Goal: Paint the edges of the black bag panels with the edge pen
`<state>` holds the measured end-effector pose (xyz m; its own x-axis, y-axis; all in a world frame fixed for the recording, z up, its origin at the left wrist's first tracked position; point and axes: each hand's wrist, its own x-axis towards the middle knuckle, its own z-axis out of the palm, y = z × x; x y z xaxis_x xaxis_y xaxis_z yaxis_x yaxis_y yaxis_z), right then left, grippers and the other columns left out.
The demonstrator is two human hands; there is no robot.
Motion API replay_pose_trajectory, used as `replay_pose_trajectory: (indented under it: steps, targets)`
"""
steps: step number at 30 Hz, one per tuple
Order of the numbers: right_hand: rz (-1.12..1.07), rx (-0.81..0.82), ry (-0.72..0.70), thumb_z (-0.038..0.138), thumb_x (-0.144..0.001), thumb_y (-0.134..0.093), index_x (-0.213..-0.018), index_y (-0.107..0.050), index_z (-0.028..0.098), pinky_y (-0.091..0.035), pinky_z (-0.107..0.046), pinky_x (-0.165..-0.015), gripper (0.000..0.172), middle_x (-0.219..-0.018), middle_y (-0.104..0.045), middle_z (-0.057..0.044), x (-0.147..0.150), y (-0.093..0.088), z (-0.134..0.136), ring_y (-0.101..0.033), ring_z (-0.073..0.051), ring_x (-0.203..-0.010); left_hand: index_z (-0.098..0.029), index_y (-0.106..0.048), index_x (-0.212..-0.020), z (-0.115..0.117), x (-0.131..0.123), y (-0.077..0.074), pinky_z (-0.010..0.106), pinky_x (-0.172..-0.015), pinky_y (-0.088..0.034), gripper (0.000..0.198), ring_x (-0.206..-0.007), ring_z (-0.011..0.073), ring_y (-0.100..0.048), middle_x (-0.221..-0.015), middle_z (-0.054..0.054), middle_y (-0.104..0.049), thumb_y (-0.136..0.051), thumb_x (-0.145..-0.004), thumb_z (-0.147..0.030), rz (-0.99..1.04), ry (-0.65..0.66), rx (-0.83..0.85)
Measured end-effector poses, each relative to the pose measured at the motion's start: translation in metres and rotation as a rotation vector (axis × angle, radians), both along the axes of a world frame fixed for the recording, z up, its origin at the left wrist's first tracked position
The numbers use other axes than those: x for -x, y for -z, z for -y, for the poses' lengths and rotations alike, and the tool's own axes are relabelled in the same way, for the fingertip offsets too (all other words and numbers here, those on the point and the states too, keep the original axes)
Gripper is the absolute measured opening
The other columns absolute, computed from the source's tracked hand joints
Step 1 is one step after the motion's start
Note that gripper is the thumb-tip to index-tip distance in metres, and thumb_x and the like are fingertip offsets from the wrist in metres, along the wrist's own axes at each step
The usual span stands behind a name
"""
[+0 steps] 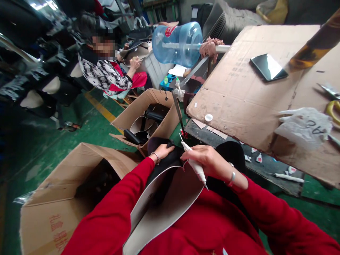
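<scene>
A black bag (162,193) with a pale lining and a curved, open rim lies across my lap. My left hand (164,151) is closed on the black material at its far end. Between the fingers of my right hand (205,161) is a white tapered tool (196,166), held over the bag's right rim. One thin tip of the tool points up and away from me; a pointed end sticks out below my hand. Whether the tool touches the bag I cannot tell.
Open cardboard boxes (50,202) with black pieces stand left and ahead. On the right, a cardboard-covered table (239,92) bears a phone (268,67) and a plastic bag (304,127). Small glue bottles (259,158) lie on the shelf below. Another person (106,74) sits beyond the boxes.
</scene>
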<state>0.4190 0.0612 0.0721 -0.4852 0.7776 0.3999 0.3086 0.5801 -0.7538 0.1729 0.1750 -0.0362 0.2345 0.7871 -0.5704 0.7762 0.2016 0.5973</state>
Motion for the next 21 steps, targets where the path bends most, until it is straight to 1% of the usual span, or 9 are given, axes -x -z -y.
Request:
replay_pose_trajectory:
  steps: [3,5,7,8,10,12,14,17,21]
  targets:
    - [-0.209,0.187,0.183,0.019,-0.095,-0.061,-0.101,-0.068,0.02,-0.051,-0.024,-0.072,0.009,-0.093,-0.075,-0.004,0.007,0.013,-0.006,-0.07,-0.017,-0.08,-0.011,-0.065,-0.128,0.002,0.01,-0.023,0.036,-0.103,-0.048,0.067,-0.124,0.0324,-0.061,-0.134,0.018,-0.067,-0.065,-0.084,-0.061,0.112,0.036,-0.094]
    - [-0.281,0.27,0.317,0.027,-0.091,-0.068,-0.094,-0.068,0.019,-0.048,-0.023,-0.068,0.008,-0.086,-0.074,-0.002,0.011,0.02,-0.014,-0.067,-0.015,-0.073,-0.013,-0.052,-0.144,0.007,0.015,-0.048,0.037,-0.112,-0.043,0.079,-0.139,0.0316,-0.05,-0.151,0.018,-0.053,-0.059,-0.086,-0.067,0.302,0.041,-0.184]
    - [-0.324,0.299,0.427,0.032,-0.087,-0.073,-0.087,-0.068,0.018,-0.044,-0.023,-0.063,0.014,-0.077,-0.069,0.001,0.015,0.023,-0.023,-0.06,-0.013,-0.066,-0.014,-0.05,-0.147,0.015,0.018,-0.08,0.039,-0.112,-0.045,0.082,-0.141,0.0324,-0.048,-0.153,0.018,-0.051,-0.048,-0.09,-0.072,0.503,0.067,-0.188]
    - [-0.349,0.304,0.461,0.033,-0.085,-0.074,-0.085,-0.067,0.018,-0.042,-0.022,-0.062,0.016,-0.075,-0.066,0.002,0.017,0.024,-0.028,-0.056,-0.012,-0.064,-0.014,-0.051,-0.147,0.019,0.018,-0.096,0.041,-0.11,-0.047,0.083,-0.138,0.0338,-0.051,-0.151,0.018,-0.054,-0.045,-0.09,-0.074,0.562,0.107,-0.134]
    - [-0.403,0.309,0.501,0.033,-0.084,-0.074,-0.082,-0.067,0.018,-0.04,-0.022,-0.061,0.016,-0.073,-0.063,0.003,0.021,0.024,-0.036,-0.053,-0.012,-0.063,-0.014,-0.055,-0.144,0.028,0.018,-0.124,0.043,-0.112,-0.046,0.083,-0.134,0.0353,-0.056,-0.145,0.017,-0.059,-0.052,-0.087,-0.074,0.539,0.207,-0.109]
    - [-0.437,0.313,0.53,0.033,-0.083,-0.073,-0.082,-0.066,0.019,-0.04,-0.022,-0.061,0.016,-0.073,-0.063,0.003,0.025,0.023,-0.041,-0.053,-0.012,-0.065,-0.016,-0.058,-0.143,0.035,0.018,-0.142,0.045,-0.113,-0.045,0.077,-0.132,0.0354,-0.057,-0.142,0.014,-0.063,-0.065,-0.083,-0.065,0.425,0.254,-0.159]
    - [-0.443,0.317,0.544,0.033,-0.083,-0.072,-0.082,-0.066,0.019,-0.041,-0.022,-0.062,0.015,-0.074,-0.064,0.002,0.029,0.023,-0.043,-0.055,-0.013,-0.066,-0.017,-0.065,-0.135,0.038,0.019,-0.147,0.043,-0.108,-0.049,0.063,-0.125,0.034,-0.062,-0.134,0.011,-0.07,-0.067,-0.085,-0.055,0.33,0.211,-0.21]
    - [-0.386,0.31,0.504,0.031,-0.085,-0.072,-0.083,-0.066,0.018,-0.04,-0.021,-0.062,0.014,-0.073,-0.064,0.002,0.033,0.025,-0.042,-0.054,-0.012,-0.064,-0.016,-0.078,-0.111,0.038,0.024,-0.138,0.036,-0.089,-0.056,0.041,-0.1,0.0296,-0.072,-0.105,0.008,-0.08,-0.059,-0.09,-0.046,0.247,0.103,-0.294]
    - [-0.364,0.298,0.338,0.031,-0.089,-0.07,-0.092,-0.065,0.018,-0.043,-0.021,-0.065,0.014,-0.079,-0.065,0.002,0.03,0.024,-0.04,-0.057,-0.011,-0.068,-0.016,-0.079,-0.092,0.038,0.032,-0.128,0.028,-0.066,-0.05,0.035,-0.074,0.0221,-0.068,-0.077,0.003,-0.076,-0.057,-0.091,-0.043,0.169,0.09,-0.38]
